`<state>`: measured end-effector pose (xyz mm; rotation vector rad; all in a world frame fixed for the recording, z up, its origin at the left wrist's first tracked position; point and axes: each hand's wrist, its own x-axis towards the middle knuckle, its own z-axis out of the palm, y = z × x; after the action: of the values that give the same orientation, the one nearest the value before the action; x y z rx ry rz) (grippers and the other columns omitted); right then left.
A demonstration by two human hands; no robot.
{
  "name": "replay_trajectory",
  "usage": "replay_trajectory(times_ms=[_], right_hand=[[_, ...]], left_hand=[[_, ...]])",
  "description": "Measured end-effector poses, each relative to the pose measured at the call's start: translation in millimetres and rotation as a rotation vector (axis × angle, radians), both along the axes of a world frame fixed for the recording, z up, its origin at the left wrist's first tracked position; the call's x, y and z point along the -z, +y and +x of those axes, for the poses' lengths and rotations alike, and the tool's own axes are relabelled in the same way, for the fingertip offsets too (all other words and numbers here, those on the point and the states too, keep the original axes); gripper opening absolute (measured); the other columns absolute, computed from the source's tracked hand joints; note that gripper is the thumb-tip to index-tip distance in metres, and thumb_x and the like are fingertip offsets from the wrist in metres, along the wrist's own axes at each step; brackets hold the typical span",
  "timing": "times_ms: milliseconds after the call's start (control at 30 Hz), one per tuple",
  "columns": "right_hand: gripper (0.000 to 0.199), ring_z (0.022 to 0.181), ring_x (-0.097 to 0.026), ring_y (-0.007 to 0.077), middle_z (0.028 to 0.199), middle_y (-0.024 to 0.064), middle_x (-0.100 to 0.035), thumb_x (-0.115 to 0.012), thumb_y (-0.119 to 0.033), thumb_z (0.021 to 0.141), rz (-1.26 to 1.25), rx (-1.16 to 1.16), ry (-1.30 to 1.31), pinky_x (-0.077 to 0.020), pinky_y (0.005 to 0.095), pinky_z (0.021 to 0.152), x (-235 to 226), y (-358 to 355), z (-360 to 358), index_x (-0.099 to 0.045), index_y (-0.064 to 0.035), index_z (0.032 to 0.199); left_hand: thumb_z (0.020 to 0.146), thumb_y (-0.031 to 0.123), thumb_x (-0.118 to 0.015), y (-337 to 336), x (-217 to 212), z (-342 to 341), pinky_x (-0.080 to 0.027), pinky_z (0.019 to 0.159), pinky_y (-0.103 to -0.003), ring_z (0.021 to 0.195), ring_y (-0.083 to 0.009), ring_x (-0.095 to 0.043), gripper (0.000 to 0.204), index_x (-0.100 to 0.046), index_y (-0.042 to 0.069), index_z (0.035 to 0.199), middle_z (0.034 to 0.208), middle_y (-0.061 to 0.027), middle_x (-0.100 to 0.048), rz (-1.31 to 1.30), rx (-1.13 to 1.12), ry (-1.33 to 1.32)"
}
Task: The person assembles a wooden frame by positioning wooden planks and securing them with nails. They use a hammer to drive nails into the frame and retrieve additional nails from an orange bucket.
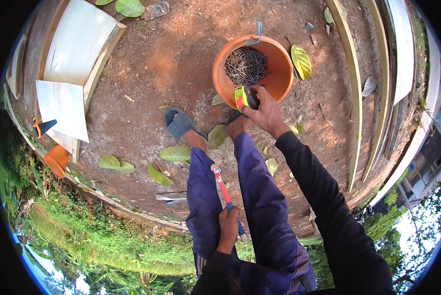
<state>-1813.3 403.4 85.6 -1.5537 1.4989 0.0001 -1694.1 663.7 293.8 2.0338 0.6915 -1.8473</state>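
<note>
My right hand (266, 114) grips a yellow-green and black tape measure (245, 97) right at the near rim of an orange bucket (274, 81) that holds a heap of dark nails (245, 65). My left hand (228, 227) is closed around the red and blue handle of a hammer (224, 189), held between my knees with its head pointing away from me. I wear blue trousers and grey sandals (179, 122), standing on bare brown soil.
Pale boards (77, 44) lie at the upper left, with a small orange cone-shaped pot (58, 160) and an orange and black tool (41, 126) beside them. Long wooden strips (352, 88) run along the right. Fallen leaves dot the soil; grass borders the lower left.
</note>
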Motion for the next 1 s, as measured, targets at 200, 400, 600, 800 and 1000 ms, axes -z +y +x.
replay_trajectory(times_ms=[200, 400, 600, 800, 1000], right_hand=[[0.065, 0.106, -0.065, 0.0409, 0.115, 0.0195, -0.064, -0.075, -0.043, 0.077, 0.040, -0.066, -0.048, -0.0519, 0.0500, 0.088, -29.9, 23.7, 10.5, -0.056, -0.0070, 0.127], [0.072, 0.107, -0.063, 0.0432, 0.122, 0.0240, -0.059, -0.076, -0.048, 0.079, 0.088, 0.034, -0.045, -0.0522, 0.0508, 0.087, -44.1, 59.8, 16.8, -0.052, -0.0041, 0.130], [0.073, 0.110, -0.062, 0.0429, 0.121, 0.0257, -0.058, -0.075, -0.052, 0.080, 0.314, -0.184, 0.085, -0.0526, 0.0501, 0.088, -32.9, 83.6, 39.6, -0.053, -0.0028, 0.129], [0.083, 0.130, -0.046, 0.0514, 0.132, 0.0343, -0.050, -0.073, -0.053, 0.080, 0.260, -0.326, 0.327, -0.0483, 0.0523, 0.100, 56.7, 110.0, 46.1, -0.044, -0.0002, 0.137], [0.074, 0.128, -0.046, 0.0542, 0.137, 0.0334, -0.049, -0.066, -0.045, 0.092, -0.015, 0.089, 0.148, -0.0430, 0.0524, 0.104, 67.9, 129.6, 52.4, -0.041, 0.0039, 0.142]], left_hand=[[0.093, 0.021, -0.064, 9.5, 11.5, 12.6, -0.039, 0.049, -0.026, 0.052, -0.0084, -0.047, 0.018, -0.056, 0.010, 0.082, 0.065, 0.0020, -0.050, 0.080, -0.110, 0.016], [0.093, 0.022, -0.064, -10.8, 24.2, 29.6, -0.037, 0.047, -0.025, 0.051, -0.0072, -0.046, 0.017, -0.057, 0.010, 0.085, 0.065, 0.0026, -0.050, 0.066, -0.199, 0.007], [0.094, 0.024, -0.064, -17.1, 41.9, 40.2, -0.036, 0.045, -0.023, 0.049, -0.0050, -0.045, 0.016, -0.059, 0.010, 0.089, 0.067, 0.0033, -0.051, 0.025, -0.233, 0.006], [0.095, 0.027, -0.062, -38.8, 59.0, 44.8, -0.038, 0.041, -0.024, 0.045, -0.0068, -0.046, 0.020, -0.055, 0.011, 0.084, 0.064, 0.0023, -0.050, 0.014, -0.274, 0.022], [0.095, 0.027, -0.062, -43.8, 70.2, 51.5, -0.038, 0.042, -0.024, 0.047, -0.0072, -0.046, 0.021, -0.056, 0.011, 0.084, 0.065, 0.0022, -0.051, -0.049, -0.285, 0.017]])
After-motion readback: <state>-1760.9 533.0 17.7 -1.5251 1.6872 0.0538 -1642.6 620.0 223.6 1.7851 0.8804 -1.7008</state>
